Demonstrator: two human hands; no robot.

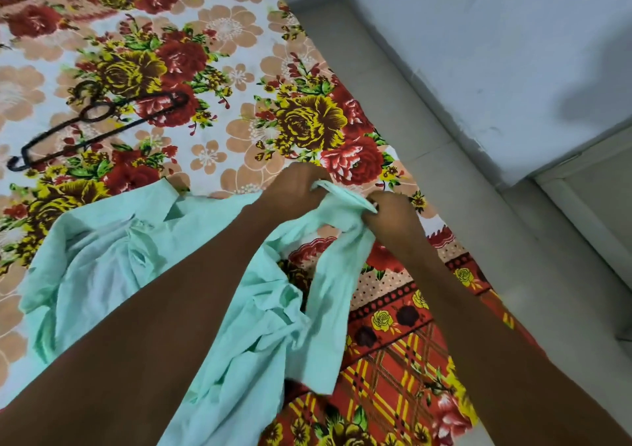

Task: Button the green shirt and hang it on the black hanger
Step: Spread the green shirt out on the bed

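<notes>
On the flowered bedsheet [239, 131], both the left hand [294, 185] and the right hand [390, 213] pinch one raised edge of the crumpled green shirt [102, 267], probably to bring its front together for buttoning, while the black hanger [99, 117] lies well apart, untouched.

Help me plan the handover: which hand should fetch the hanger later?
Probably the left hand. The black hanger lies on its side of the bed; the right hand is farther. Both now grip the green shirt.

Hanger [99, 122] on the bedsheet [239, 52], well left of and beyond the crumpled shirt [102, 267].
</notes>
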